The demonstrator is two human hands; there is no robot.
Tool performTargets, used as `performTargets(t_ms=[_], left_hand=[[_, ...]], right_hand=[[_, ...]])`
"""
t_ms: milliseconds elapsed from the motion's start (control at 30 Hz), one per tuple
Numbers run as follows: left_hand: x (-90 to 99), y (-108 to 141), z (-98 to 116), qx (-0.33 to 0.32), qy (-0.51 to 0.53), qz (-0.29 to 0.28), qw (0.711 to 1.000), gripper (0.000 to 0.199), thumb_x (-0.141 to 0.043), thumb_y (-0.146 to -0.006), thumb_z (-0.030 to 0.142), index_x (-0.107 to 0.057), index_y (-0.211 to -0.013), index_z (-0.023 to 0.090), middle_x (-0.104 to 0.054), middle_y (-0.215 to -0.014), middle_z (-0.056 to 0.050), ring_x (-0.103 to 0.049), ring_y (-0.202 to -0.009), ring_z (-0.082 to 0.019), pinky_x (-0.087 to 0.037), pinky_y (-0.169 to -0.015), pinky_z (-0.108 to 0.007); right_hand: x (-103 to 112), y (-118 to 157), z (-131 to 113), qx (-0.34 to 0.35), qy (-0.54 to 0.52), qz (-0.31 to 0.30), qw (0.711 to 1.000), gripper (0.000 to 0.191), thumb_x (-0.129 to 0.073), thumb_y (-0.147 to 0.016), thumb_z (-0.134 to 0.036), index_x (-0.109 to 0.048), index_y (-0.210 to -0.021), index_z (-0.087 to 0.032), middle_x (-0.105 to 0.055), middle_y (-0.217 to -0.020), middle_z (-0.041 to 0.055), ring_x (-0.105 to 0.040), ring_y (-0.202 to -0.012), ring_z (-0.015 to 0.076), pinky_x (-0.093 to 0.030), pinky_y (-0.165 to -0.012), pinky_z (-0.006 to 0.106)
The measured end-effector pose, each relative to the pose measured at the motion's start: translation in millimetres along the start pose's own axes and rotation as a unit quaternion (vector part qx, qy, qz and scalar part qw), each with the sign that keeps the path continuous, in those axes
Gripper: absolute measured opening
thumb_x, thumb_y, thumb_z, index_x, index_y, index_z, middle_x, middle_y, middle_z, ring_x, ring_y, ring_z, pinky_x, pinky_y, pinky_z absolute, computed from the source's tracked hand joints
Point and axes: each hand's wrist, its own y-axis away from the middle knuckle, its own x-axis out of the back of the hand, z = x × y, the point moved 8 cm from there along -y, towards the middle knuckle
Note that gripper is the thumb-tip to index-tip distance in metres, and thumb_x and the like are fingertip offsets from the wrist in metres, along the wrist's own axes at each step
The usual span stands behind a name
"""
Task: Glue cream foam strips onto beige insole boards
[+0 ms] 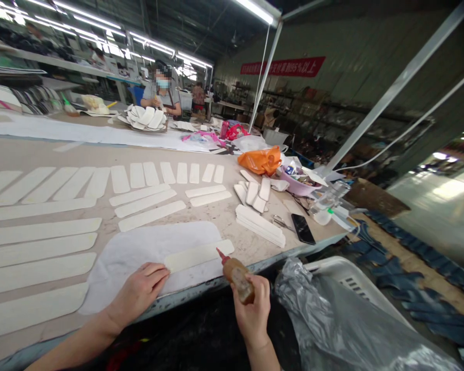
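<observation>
My right hand (252,305) is wrapped round a glue bottle (237,278), a squeeze bottle with amber contents. Its pointed red nozzle (221,253) tilts up and left, close to the right end of a cream strip (199,256). That strip has rounded ends and lies on a white cloth (139,252) at the table's near edge. With bent fingers held together, my left hand (141,286) rests on the strip's left end; the thumb is hidden. Left of the cloth lie several longer cream strips (38,257), with shorter strips (150,174) in a row beyond.
A strip stack (259,225), scissors (281,222) and a phone (302,228) lie on the right. Behind are an orange bag (260,161) and a purple basin (299,185). Grey plastic (332,314) covers a white basket (351,268) beside me. A masked co-worker (163,93) is across the table.
</observation>
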Motion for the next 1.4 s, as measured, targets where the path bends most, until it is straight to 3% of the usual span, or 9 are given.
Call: performTargets(t_ms=[133,267,400,500,700,1000,1167,1300,1400], left_hand=[[-4.6,-4.3,-3.9,0.000,-0.004,-0.046,0.999,0.023,-0.046,-0.089,0.025,-0.069,-0.090,0.022,-0.067,-0.093,-0.004,-0.060,-0.083,-0.014,-0.050,-0.077,-0.026],[-11.9,-13.1,-6.1,0.003,0.001,-0.141,0.990,0.027,-0.042,-0.090,0.023,-0.069,-0.088,0.023,-0.066,-0.091,-0.003,-0.060,-0.082,-0.014,-0.048,-0.077,-0.026],[-18.5,-20.2,-4.7,0.021,-0.008,-0.227,0.974,0.031,-0.038,-0.090,0.019,-0.067,-0.081,0.022,-0.063,-0.086,-0.003,-0.058,-0.082,-0.015,-0.045,-0.078,-0.028],[-21.4,-23.1,-2.2,0.020,-0.027,-0.250,0.968,0.029,-0.038,-0.089,0.016,-0.065,-0.079,0.020,-0.061,-0.085,-0.004,-0.057,-0.082,-0.017,-0.044,-0.078,-0.030],[-22.7,-21.5,2.0,-0.003,-0.046,-0.232,0.972,0.024,-0.041,-0.087,0.013,-0.062,-0.077,0.019,-0.059,-0.083,-0.004,-0.055,-0.080,-0.017,-0.043,-0.075,-0.030],[-23.0,-17.3,5.9,-0.035,-0.075,-0.211,0.974,0.022,-0.041,-0.089,0.013,-0.060,-0.079,0.018,-0.058,-0.084,-0.004,-0.053,-0.081,-0.017,-0.043,-0.077,-0.031],[-13.0,-28.1,15.6,-0.075,-0.064,-0.137,0.986,0.022,-0.040,-0.087,0.011,-0.057,-0.075,0.017,-0.056,-0.077,-0.004,-0.052,-0.073,-0.016,-0.043,-0.069,-0.029],[2.0,-34.4,21.2,-0.074,-0.064,-0.136,0.986,0.020,-0.044,-0.085,0.013,-0.056,-0.069,0.017,-0.056,-0.071,-0.003,-0.052,-0.069,-0.014,-0.044,-0.067,-0.026],[32.6,-31.6,11.4,-0.040,-0.083,-0.148,0.985,0.016,-0.045,-0.084,0.016,-0.059,-0.076,0.017,-0.060,-0.079,-0.004,-0.054,-0.077,-0.014,-0.046,-0.074,-0.026]], right_hand=[[-30.2,0.4,-19.0,0.004,-0.106,-0.071,0.992,0.030,-0.061,-0.078,-0.018,-0.052,-0.107,-0.021,-0.052,-0.096,0.0071,-0.057,-0.086,0.0194,-0.053,-0.073,0.034],[-48.8,3.4,-25.8,-0.003,-0.112,-0.132,0.985,0.031,-0.063,-0.075,-0.018,-0.055,-0.104,-0.022,-0.052,-0.096,0.0061,-0.058,-0.083,0.0178,-0.053,-0.073,0.031],[-31.2,-3.3,-7.6,-0.028,-0.032,-0.088,0.995,0.027,-0.062,-0.076,-0.018,-0.056,-0.102,-0.022,-0.052,-0.095,0.0059,-0.059,-0.083,0.0184,-0.053,-0.073,0.032],[-12.2,-8.1,9.3,-0.050,0.024,-0.045,0.997,0.026,-0.061,-0.078,-0.021,-0.055,-0.103,-0.021,-0.052,-0.095,0.0067,-0.058,-0.085,0.0198,-0.053,-0.074,0.034],[0.3,-13.3,23.1,-0.051,0.060,0.011,0.997,0.026,-0.061,-0.082,-0.026,-0.053,-0.106,-0.019,-0.050,-0.097,0.0086,-0.055,-0.089,0.0216,-0.052,-0.076,0.037],[8.9,-14.2,27.7,-0.062,0.113,0.017,0.992,0.028,-0.063,-0.080,-0.030,-0.056,-0.103,-0.018,-0.053,-0.094,0.0090,-0.057,-0.086,0.0225,-0.052,-0.073,0.036],[13.9,-5.1,24.1,-0.052,0.026,0.021,0.998,0.029,-0.068,-0.076,-0.032,-0.056,-0.099,-0.018,-0.057,-0.091,0.0079,-0.058,-0.084,0.0212,-0.052,-0.076,0.037],[11.5,6.9,42.5,-0.187,-0.134,0.054,0.972,0.043,-0.074,-0.068,-0.037,-0.055,-0.101,-0.017,-0.059,-0.094,0.0054,-0.059,-0.080,0.0190,-0.051,-0.077,0.040],[15.8,14.7,55.1,-0.283,-0.209,0.125,0.928,0.056,-0.081,-0.056,-0.035,-0.056,-0.103,-0.017,-0.058,-0.092,0.0026,-0.058,-0.076,0.0182,-0.046,-0.087,0.050]])
